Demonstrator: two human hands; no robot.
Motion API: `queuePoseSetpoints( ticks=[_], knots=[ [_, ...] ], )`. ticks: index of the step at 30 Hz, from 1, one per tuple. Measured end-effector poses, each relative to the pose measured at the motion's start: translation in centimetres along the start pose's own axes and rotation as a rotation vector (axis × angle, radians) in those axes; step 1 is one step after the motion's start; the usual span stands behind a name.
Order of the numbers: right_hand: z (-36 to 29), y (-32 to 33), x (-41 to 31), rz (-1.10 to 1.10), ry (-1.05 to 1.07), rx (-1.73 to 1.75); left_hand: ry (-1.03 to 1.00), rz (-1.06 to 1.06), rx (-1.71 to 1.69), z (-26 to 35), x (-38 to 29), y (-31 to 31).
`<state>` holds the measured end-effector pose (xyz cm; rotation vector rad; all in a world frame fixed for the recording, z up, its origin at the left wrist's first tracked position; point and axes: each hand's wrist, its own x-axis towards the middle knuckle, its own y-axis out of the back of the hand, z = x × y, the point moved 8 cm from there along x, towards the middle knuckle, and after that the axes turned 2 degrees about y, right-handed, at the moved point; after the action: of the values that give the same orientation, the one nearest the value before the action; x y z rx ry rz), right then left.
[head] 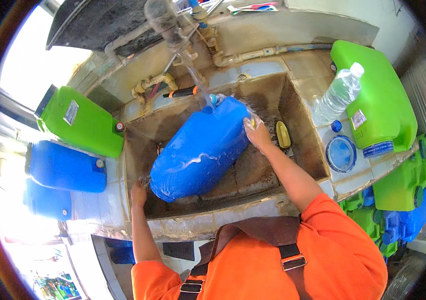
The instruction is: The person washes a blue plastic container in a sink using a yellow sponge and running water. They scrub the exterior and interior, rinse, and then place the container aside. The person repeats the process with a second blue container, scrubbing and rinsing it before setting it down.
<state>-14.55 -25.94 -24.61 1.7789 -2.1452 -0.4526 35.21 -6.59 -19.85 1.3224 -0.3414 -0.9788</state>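
A blue plastic jerrycan point(201, 153) lies tilted across the concrete sink point(299, 123), wet and streaked with suds. Water pours from the pipe outlet point(177, 41) onto its upper end, by a small light-blue cap point(213, 99). My right hand point(257, 131) presses a soapy yellow sponge point(252, 122) against the jerrycan's upper right side; foam covers the fingers. Down at the left, my left hand point(138, 193) is beside the jerrycan's lower end, inside the sink's left wall. Its fingers are blurred, and whether they grip the jerrycan is unclear.
A yellow scrub brush point(283, 135) lies in the sink. On the right ledge stand a green jerrycan point(378, 93), a clear bottle point(338, 93), a blue cap point(336, 126) and a round lid point(341, 153). Green point(81, 120) and blue point(66, 165) jerrycans line the left; an orange-black tool point(183, 92) lies behind.
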Motion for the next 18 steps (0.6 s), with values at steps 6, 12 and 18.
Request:
queuePoseSetpoints(
  ticks=[6, 12, 18],
  knots=[
    [-0.9, -2.2, 3.3, -0.228, -0.243, 0.492, -0.418, -0.503, -0.289, 3.5, -3.1, -10.9],
    [2.9, 3.0, 5.4, 0.080, -0.367, 0.470, -0.562, -0.315, -0.399, 8.7, -5.4, -8.8],
    [2.5, 3.6, 2.0, 0.520, -0.131, 0.176, -0.426, -0.340, -0.854, 16.0, -9.7, -4.2]
  ],
)
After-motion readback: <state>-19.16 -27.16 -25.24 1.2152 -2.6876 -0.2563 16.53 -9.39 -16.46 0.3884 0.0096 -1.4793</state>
